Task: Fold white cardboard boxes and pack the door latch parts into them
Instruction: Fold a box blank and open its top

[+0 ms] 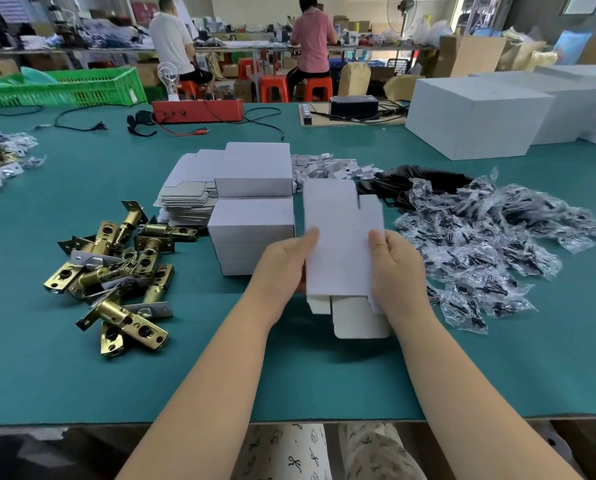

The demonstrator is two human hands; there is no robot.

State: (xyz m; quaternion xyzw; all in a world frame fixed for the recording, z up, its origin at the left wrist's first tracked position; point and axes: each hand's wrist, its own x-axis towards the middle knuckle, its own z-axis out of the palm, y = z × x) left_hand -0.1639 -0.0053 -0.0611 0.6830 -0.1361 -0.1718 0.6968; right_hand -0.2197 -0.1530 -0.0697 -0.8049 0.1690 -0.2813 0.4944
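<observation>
Both hands, left hand (pixel 282 265) and right hand (pixel 396 268), pinch a flat white box blank (pixel 338 244) above the table (pixel 82 375)

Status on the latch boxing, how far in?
Done: a few closed white boxes stacked mid-table. In hand: left hand and right hand hold a box blank, flaps open. Left: brass latches loose in a pile, bagged screws unpacked, a stack of flat blanks.

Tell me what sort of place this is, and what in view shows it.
Most likely a small hardware packing workshop. On the green table lie a heap of brass door latches, a stack of flat white box blanks and bagged screws. Both hands hold an unfolded box, and two people sit at a bench behind.
</observation>
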